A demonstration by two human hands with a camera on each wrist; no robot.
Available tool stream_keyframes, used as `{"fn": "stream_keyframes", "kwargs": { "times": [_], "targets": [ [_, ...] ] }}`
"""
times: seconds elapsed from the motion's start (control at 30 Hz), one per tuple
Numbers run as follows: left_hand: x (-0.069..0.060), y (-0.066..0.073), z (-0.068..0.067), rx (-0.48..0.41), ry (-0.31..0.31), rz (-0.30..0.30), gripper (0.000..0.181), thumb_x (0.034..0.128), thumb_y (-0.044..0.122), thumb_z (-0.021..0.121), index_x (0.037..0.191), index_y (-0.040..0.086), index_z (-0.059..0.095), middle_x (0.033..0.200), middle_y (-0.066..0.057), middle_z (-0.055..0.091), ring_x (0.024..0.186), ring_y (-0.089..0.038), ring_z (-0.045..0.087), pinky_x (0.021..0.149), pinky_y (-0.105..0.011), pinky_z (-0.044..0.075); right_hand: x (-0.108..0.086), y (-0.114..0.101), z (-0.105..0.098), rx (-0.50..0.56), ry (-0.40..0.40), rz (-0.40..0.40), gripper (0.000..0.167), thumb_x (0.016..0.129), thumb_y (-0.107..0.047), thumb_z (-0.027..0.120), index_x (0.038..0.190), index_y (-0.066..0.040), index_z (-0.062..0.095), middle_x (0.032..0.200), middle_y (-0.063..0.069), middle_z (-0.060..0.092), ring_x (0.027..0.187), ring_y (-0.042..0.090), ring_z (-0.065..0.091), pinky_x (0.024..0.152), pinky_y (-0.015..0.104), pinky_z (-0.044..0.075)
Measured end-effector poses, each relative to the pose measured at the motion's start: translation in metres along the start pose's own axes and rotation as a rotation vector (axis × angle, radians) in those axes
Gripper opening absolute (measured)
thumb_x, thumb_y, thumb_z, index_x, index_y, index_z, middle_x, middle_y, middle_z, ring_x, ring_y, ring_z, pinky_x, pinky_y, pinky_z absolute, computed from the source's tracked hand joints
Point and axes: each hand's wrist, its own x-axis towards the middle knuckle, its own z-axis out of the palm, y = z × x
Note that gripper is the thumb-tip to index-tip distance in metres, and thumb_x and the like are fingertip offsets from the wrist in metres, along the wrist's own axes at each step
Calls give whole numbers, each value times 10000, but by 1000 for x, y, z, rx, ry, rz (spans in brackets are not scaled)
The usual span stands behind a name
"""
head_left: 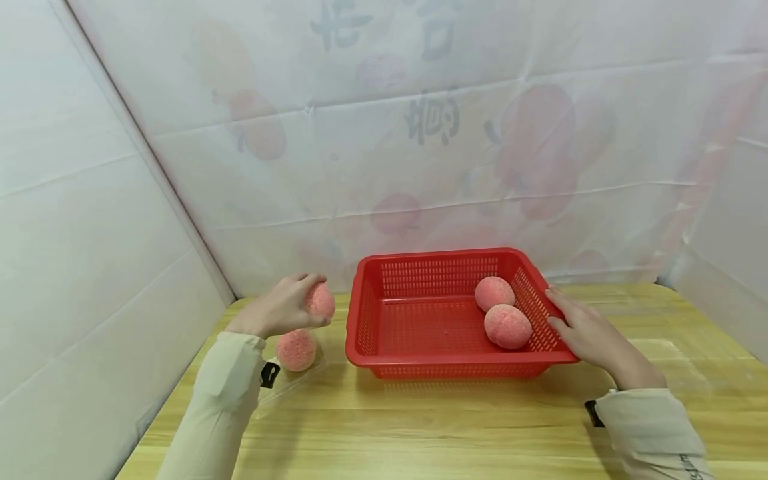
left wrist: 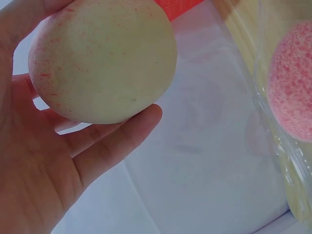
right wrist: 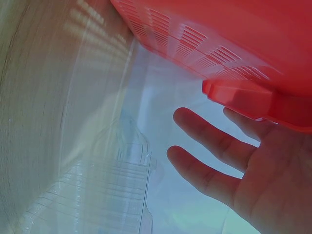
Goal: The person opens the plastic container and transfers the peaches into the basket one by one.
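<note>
My left hand (head_left: pixel 287 308) grips a pink peach (head_left: pixel 320 301) above the table, left of the red basket. Its pale, red-flecked underside faces the left wrist camera, with fingers curled around it. Beneath that hand another peach (head_left: pixel 297 350) sits in a clear plastic tray (head_left: pixel 291 385). Two more peaches, one farther back (head_left: pixel 495 294) and one nearer (head_left: pixel 507 327), lie against each other at the right end of the red basket (head_left: pixel 420 359). My right hand (head_left: pixel 591 337) rests at the basket's right rim, its fingers loosely extended and spread in the right wrist view.
A clear plastic container (right wrist: pixel 107 195) stands on the wooden table (head_left: pixel 444 427) to the right of the basket. White printed sheeting (head_left: pixel 336 173) rises behind the table, and more white sheeting (head_left: pixel 78 220) hangs along the left side.
</note>
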Motion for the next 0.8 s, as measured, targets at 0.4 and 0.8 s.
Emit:
{"fn": "stream_keyframes", "kwargs": {
  "times": [0.4, 0.8],
  "targets": [
    [13, 9, -2, -5, -46, -20, 699, 851, 292, 783, 1435, 12, 521, 1407, -221, 543, 1221, -374, 569, 938, -588, 504, 0, 1, 1, 1, 7, -13, 538, 990, -49, 573, 1425, 208, 386, 1464, 435, 341, 1287, 615, 387, 1002, 718, 359],
    [26, 18, 0, -22, -77, -23, 709, 848, 303, 789, 1444, 37, 513, 1413, -207, 541, 1247, -372, 548, 940, -603, 492, 0, 1, 0, 17, 13, -19, 542, 989, -49, 579, 1425, 210, 385, 1464, 439, 337, 1287, 614, 389, 1000, 720, 361]
  ]
}}
